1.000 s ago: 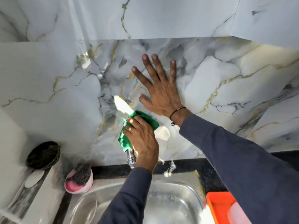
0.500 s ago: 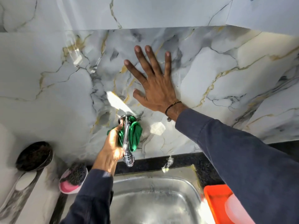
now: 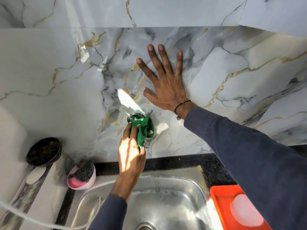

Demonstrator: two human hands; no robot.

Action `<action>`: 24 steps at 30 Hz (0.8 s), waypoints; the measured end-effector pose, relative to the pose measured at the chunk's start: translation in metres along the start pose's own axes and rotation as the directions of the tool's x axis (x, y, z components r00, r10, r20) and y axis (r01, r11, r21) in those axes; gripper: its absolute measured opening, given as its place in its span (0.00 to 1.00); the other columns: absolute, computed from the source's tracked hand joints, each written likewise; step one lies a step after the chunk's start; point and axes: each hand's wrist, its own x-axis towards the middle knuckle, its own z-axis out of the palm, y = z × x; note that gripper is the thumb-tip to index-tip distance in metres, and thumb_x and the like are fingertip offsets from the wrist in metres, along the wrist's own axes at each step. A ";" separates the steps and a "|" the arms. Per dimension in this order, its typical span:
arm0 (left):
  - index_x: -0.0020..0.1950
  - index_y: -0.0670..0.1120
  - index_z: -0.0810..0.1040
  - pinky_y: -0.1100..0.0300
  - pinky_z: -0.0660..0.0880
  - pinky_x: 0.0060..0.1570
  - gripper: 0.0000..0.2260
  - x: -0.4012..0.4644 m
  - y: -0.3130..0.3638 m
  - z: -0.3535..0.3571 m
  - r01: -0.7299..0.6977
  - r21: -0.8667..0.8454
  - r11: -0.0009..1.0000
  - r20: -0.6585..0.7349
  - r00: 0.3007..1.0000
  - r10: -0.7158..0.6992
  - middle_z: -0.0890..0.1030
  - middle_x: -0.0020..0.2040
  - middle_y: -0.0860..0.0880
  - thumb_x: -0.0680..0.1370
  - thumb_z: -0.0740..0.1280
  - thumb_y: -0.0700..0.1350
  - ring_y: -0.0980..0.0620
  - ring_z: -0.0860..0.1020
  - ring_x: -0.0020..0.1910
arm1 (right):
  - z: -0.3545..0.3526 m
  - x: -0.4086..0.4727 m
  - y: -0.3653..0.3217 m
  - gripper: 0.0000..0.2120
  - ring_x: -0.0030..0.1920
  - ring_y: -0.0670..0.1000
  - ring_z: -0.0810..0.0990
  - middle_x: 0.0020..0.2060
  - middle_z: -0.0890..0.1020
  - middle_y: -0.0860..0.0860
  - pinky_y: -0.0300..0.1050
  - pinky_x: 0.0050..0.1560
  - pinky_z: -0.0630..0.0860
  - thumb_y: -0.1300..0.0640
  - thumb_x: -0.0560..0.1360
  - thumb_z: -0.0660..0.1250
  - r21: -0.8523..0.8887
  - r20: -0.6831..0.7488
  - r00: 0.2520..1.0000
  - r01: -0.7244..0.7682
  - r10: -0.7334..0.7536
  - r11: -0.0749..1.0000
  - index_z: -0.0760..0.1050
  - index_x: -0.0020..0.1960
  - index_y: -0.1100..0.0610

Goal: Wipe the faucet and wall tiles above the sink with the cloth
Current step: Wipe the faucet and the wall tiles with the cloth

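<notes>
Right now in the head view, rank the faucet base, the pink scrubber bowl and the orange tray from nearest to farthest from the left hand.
1. Faucet base: at the fingertips of the left hand, under the green cloth.
2. Pink scrubber bowl: on the counter, to its left.
3. Orange tray: far right, beside the sink.

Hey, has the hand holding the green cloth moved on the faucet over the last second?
Yes. The left hand with the cloth came off the top of the faucet, swung left of it, and now sits lower, its wrist over the sink's back rim.

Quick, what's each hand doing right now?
Left hand: closed on the green cloth at the faucet.
Right hand: open, flat against the wall tiles.
</notes>
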 end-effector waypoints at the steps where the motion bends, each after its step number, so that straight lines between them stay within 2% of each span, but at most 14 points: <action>1: 0.77 0.42 0.74 0.46 0.81 0.65 0.33 -0.007 -0.003 -0.003 -0.039 0.042 0.998 0.013 0.999 0.039 0.72 0.79 0.40 0.72 0.65 0.25 0.37 0.80 0.67 | -0.002 0.000 0.000 0.43 0.85 0.63 0.57 0.85 0.59 0.57 0.82 0.78 0.52 0.34 0.75 0.61 -0.003 0.009 1.000 0.002 -0.002 1.000 0.52 0.85 0.44; 4: 0.75 0.41 0.76 0.49 0.71 0.76 0.31 -0.027 -0.013 -0.011 -0.148 0.088 0.985 0.055 0.988 0.144 0.70 0.80 0.38 0.72 0.67 0.25 0.36 0.73 0.76 | -0.005 0.001 -0.002 0.43 0.85 0.63 0.57 0.85 0.59 0.57 0.81 0.78 0.52 0.34 0.75 0.60 -0.005 0.036 0.999 0.000 0.000 1.000 0.52 0.85 0.44; 6: 0.74 0.42 0.78 0.52 0.65 0.77 0.32 -0.041 -0.018 -0.013 -0.159 0.084 0.984 0.052 0.987 0.155 0.69 0.81 0.40 0.70 0.66 0.25 0.38 0.71 0.79 | -0.009 0.001 -0.003 0.43 0.85 0.63 0.57 0.86 0.58 0.57 0.81 0.78 0.53 0.34 0.75 0.60 -0.009 0.053 0.999 -0.005 0.006 1.000 0.51 0.86 0.44; 10: 0.72 0.46 0.78 0.49 0.67 0.77 0.37 -0.070 -0.025 -0.014 -0.181 0.104 0.978 0.129 0.977 0.168 0.61 0.86 0.48 0.65 0.66 0.23 0.43 0.63 0.83 | -0.018 0.001 -0.007 0.42 0.86 0.63 0.54 0.86 0.55 0.57 0.81 0.78 0.53 0.35 0.76 0.59 -0.012 0.111 0.994 -0.012 0.013 1.000 0.49 0.86 0.44; 12: 0.75 0.50 0.74 0.47 0.75 0.72 0.39 -0.090 -0.034 -0.016 -0.121 0.106 0.987 0.205 0.974 0.098 0.58 0.87 0.49 0.67 0.67 0.24 0.42 0.68 0.81 | -0.025 0.000 -0.009 0.42 0.86 0.63 0.52 0.87 0.53 0.56 0.80 0.79 0.53 0.35 0.77 0.58 -0.013 0.153 0.988 -0.018 0.020 1.000 0.47 0.86 0.44; 14: 0.79 0.57 0.67 0.50 0.81 0.66 0.42 -0.112 -0.047 -0.017 -0.050 0.009 0.999 0.249 0.967 0.047 0.63 0.85 0.48 0.72 0.66 0.24 0.45 0.78 0.72 | -0.030 -0.001 -0.011 0.43 0.87 0.62 0.50 0.87 0.50 0.56 0.79 0.80 0.52 0.34 0.77 0.58 -0.019 0.208 0.977 -0.036 0.039 0.999 0.45 0.86 0.44; 15: 0.77 0.62 0.67 0.57 0.80 0.64 0.41 -0.122 -0.052 -0.018 0.017 -0.100 0.995 0.257 0.966 0.010 0.72 0.80 0.50 0.74 0.65 0.24 0.48 0.80 0.67 | -0.034 -0.003 -0.013 0.44 0.87 0.62 0.48 0.87 0.49 0.55 0.79 0.80 0.51 0.34 0.77 0.58 -0.015 0.234 0.971 -0.046 0.049 0.999 0.44 0.86 0.44; 16: 0.71 0.66 0.73 0.62 0.82 0.57 0.37 -0.132 -0.054 -0.021 0.164 -0.226 0.960 0.277 0.956 -0.098 0.84 0.68 0.56 0.77 0.66 0.26 0.50 0.83 0.61 | -0.040 -0.004 -0.016 0.45 0.87 0.62 0.47 0.87 0.47 0.55 0.79 0.80 0.50 0.33 0.77 0.59 -0.009 0.258 0.964 -0.058 0.059 0.998 0.43 0.86 0.45; 17: 0.62 0.66 0.79 0.64 0.83 0.48 0.28 -0.141 -0.056 -0.022 0.375 -0.342 0.862 0.324 0.908 -0.267 0.89 0.53 0.63 0.80 0.66 0.30 0.50 0.84 0.55 | -0.046 -0.004 -0.018 0.46 0.87 0.62 0.46 0.87 0.46 0.55 0.79 0.80 0.50 0.33 0.76 0.60 0.003 0.282 0.957 -0.072 0.068 0.997 0.42 0.86 0.45; 18: 0.55 0.60 0.82 0.62 0.80 0.40 0.19 -0.148 -0.057 -0.021 0.574 -0.418 0.704 0.373 0.815 -0.443 0.88 0.41 0.62 0.82 0.67 0.34 0.51 0.84 0.51 | -0.050 -0.005 -0.020 0.48 0.87 0.62 0.45 0.87 0.45 0.55 0.79 0.80 0.50 0.33 0.75 0.62 0.022 0.307 0.948 -0.090 0.079 0.996 0.42 0.86 0.45; 19: 0.53 0.54 0.83 0.60 0.77 0.40 0.11 -0.153 -0.057 -0.023 0.704 -0.471 0.532 0.421 0.709 -0.565 0.86 0.36 0.60 0.82 0.68 0.37 0.52 0.83 0.48 | -0.056 -0.006 -0.022 0.49 0.87 0.62 0.44 0.87 0.45 0.55 0.79 0.80 0.49 0.33 0.74 0.64 0.049 0.329 0.940 -0.110 0.088 0.993 0.43 0.86 0.45; 21: 0.56 0.46 0.81 0.55 0.78 0.49 0.05 -0.157 -0.055 -0.024 0.793 -0.545 0.272 0.516 0.573 -0.636 0.88 0.36 0.55 0.82 0.69 0.39 0.50 0.83 0.45 | -0.067 -0.018 -0.027 0.49 0.87 0.61 0.47 0.87 0.47 0.54 0.79 0.79 0.51 0.35 0.73 0.66 0.144 0.370 0.923 -0.171 0.107 0.975 0.47 0.86 0.44; 22: 0.57 0.45 0.81 0.50 0.80 0.54 0.05 -0.157 -0.054 -0.026 0.795 -0.578 0.186 0.551 0.548 -0.629 0.90 0.40 0.50 0.82 0.69 0.40 0.46 0.85 0.47 | -0.073 -0.029 -0.030 0.47 0.87 0.61 0.51 0.87 0.52 0.54 0.76 0.80 0.55 0.36 0.73 0.66 0.209 0.390 0.912 -0.225 0.129 0.952 0.49 0.86 0.44; 24: 0.59 0.44 0.81 0.46 0.80 0.62 0.07 -0.154 -0.048 -0.031 0.760 -0.647 0.064 0.596 0.557 -0.578 0.90 0.52 0.41 0.82 0.69 0.42 0.42 0.86 0.53 | -0.083 -0.065 -0.042 0.44 0.82 0.60 0.65 0.84 0.63 0.54 0.68 0.77 0.66 0.36 0.75 0.67 0.329 0.456 0.862 -0.393 0.220 0.859 0.54 0.85 0.45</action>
